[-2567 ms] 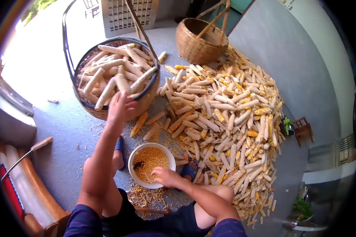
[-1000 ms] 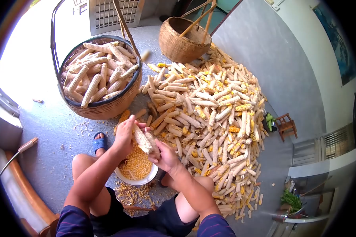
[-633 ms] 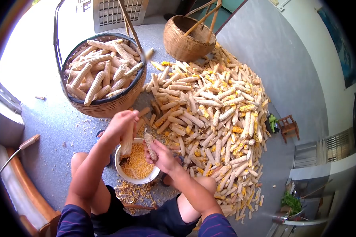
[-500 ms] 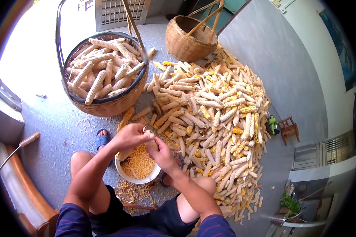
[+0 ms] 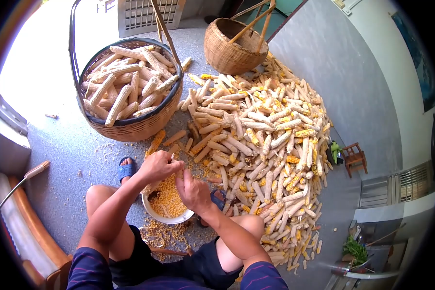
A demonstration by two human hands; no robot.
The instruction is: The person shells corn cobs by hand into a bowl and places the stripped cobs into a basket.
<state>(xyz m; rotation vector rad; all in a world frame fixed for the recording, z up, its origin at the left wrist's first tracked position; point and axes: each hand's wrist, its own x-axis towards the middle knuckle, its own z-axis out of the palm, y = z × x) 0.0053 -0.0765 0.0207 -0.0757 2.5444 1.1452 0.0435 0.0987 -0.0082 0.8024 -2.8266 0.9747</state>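
Observation:
My left hand (image 5: 160,166) and my right hand (image 5: 193,191) meet above a white bowl (image 5: 155,215) of loose yellow kernels (image 5: 171,205). The left one is closed round a corn cob (image 5: 150,187), mostly hidden by the fingers and wrist; its pale end shows below the wrist. My right hand is closed beside it, thumb up, pressed against the cob's other end, where the fingers cover the contact. Near my left knuckles, a cob with yellow kernels (image 5: 156,141) lies on the floor.
A big heap of mostly stripped cobs (image 5: 261,145) spreads to the right. A basket full of bare cobs (image 5: 135,131) stands at the upper left, with a second wicker basket (image 5: 229,53) behind the heap. Scattered kernels (image 5: 166,239) lie before the bowl. A small wooden chair (image 5: 354,159) stands far right.
Both hands have shifted slightly; my right hand has turned more upright and moved a little left and down. The cob between them is now more covered.

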